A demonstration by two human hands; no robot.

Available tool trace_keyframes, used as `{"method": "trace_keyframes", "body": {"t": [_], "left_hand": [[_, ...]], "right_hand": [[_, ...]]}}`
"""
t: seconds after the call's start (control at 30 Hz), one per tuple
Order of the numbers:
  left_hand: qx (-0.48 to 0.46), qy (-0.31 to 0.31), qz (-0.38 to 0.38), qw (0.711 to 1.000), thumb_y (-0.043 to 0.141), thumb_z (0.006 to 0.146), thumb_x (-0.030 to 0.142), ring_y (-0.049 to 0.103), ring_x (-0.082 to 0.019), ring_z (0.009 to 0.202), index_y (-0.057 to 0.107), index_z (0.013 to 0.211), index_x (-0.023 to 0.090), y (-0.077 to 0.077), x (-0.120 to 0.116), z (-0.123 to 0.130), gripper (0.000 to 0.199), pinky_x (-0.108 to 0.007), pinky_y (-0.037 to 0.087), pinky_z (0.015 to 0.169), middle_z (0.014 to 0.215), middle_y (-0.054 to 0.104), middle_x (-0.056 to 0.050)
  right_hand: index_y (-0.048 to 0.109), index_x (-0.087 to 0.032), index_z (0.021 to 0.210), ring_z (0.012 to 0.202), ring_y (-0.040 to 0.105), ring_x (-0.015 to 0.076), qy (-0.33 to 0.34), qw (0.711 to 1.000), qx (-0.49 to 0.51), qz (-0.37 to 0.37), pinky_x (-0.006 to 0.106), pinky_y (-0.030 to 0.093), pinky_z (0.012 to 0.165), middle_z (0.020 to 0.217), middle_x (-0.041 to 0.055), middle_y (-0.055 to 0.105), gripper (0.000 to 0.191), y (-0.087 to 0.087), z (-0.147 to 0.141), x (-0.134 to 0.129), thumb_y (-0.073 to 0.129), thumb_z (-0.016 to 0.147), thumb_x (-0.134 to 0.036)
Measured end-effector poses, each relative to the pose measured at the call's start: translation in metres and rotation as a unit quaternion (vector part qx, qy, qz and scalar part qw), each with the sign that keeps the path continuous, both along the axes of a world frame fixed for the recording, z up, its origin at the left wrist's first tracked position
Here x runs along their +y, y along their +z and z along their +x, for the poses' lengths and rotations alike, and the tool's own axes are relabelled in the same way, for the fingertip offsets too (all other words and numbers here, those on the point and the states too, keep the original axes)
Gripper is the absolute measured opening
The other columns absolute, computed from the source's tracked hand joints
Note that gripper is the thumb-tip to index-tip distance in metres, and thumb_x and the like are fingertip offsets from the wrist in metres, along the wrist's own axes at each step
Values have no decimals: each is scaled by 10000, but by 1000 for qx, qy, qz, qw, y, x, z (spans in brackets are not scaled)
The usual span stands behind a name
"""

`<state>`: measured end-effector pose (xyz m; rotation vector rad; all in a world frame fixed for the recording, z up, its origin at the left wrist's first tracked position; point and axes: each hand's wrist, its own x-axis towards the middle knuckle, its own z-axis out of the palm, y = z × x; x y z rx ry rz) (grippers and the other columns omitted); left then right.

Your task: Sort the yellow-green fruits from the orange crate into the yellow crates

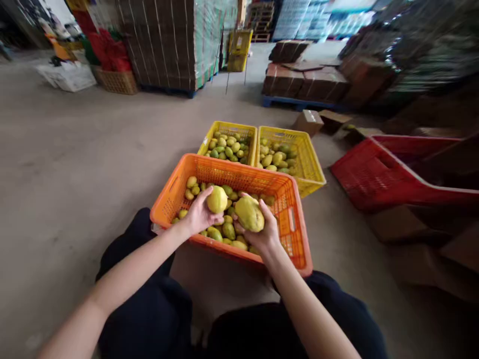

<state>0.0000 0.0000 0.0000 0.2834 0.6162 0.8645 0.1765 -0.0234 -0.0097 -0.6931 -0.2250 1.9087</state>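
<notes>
An orange plastic crate [224,167] stands between my knees, with many yellow-green fruits in it. Over its middle, my left hand [200,214] has its fingers wrapped round a round yellow fruit [217,200]. To the right of it, my right hand [265,229] holds a larger, longer yellow-green fruit [249,214]. A small gap separates the two held fruits. Both are raised above the fruits [229,230] lying in the crate.
Two yellow crates [231,124] [312,164] with fruits stand just beyond the orange one. At the right are a red crate [359,174] and cardboard boxes [396,224]. Farther back stand a wrapped stack of boxes [160,45] and a blue pallet [288,102] with flat cartons.
</notes>
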Motion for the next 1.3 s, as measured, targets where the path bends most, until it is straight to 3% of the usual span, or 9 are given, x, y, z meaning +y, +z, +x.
{"method": "trace_keyframes", "body": {"t": [0.17, 0.27, 0.5, 0.6, 0.73, 0.93, 1.07, 1.17, 1.3], "left_hand": [[-7, -4, 5, 1000, 450, 921, 504, 424, -80, 402, 599, 799, 127, -3, 2, 1, 424, -250, 424, 468, 695, 622, -58], [-6, 16, 8, 1000, 389, 954, 492, 505, -115, 481, 610, 798, 116, -3, 3, 2, 463, -273, 484, 543, 715, 634, -97], [18, 25, -15, 999, 386, 980, 375, 636, -177, 633, 602, 1101, 98, -3, 5, 0, 372, -333, 550, 665, 827, 674, -99], [12, 12, 0, 1000, 345, 985, 363, 640, -173, 620, 595, 1138, 106, -1, 4, 0, 391, -337, 557, 647, 866, 684, -104], [12, 22, 10, 1000, 331, 971, 469, 622, -168, 563, 641, 1001, 84, 3, 2, -2, 496, -337, 566, 598, 808, 674, -104], [39, 22, -14, 999, 344, 968, 460, 538, -118, 433, 630, 826, 106, 5, 3, -5, 477, -261, 517, 455, 653, 622, -67], [66, 27, -23, 997, 285, 999, 410, 633, -153, 528, 615, 845, 119, 0, 6, -2, 466, -277, 560, 508, 684, 650, -73], [64, 53, -31, 996, 261, 1008, 425, 673, -166, 593, 613, 923, 135, 0, 6, 0, 464, -269, 568, 502, 738, 669, -61], [59, 59, -63, 995, 389, 980, 442, 654, -147, 566, 608, 890, 121, 5, 7, -3, 399, -213, 540, 455, 676, 635, -48]], "right_hand": [[678, -180, 835, 635, 706, 204, -49, 998, 13, -44, 293, 578, 525, 753, 60, 757, 196, -7, -2, 3, 601, 811, -359], [676, -200, 859, 658, 707, 194, -66, 997, 9, -44, 315, 599, 607, 790, 46, 767, 199, -2, -4, 7, 553, 861, -357], [660, -206, 877, 581, 693, 176, -85, 990, -59, -92, 320, 606, 635, 667, 11, 739, 264, -3, -7, 13, 452, 953, -350], [664, -198, 895, 578, 697, 194, -50, 994, -54, -81, 317, 592, 560, 667, 29, 736, 280, -9, -6, 12, 483, 937, -406], [670, -180, 913, 609, 704, 206, -22, 998, -29, -44, 275, 549, 459, 723, 61, 745, 300, -7, -3, 7, 545, 887, -452], [673, -148, 891, 578, 689, 200, -6, 1000, -3, 0, 250, 508, 412, 750, 79, 744, 254, -2, -4, 3, 602, 824, -383], [670, -153, 893, 537, 676, 202, -24, 1000, -1, -19, 259, 490, 379, 716, 56, 737, 253, -3, -4, 3, 574, 832, -379], [666, -163, 893, 542, 680, 207, -31, 998, -9, -56, 291, 531, 437, 718, 59, 741, 277, -3, -4, 4, 536, 859, -405], [651, -195, 866, 586, 690, 204, -29, 996, -17, -85, 298, 552, 498, 692, 54, 734, 278, -5, -4, 7, 447, 908, -378]]}}
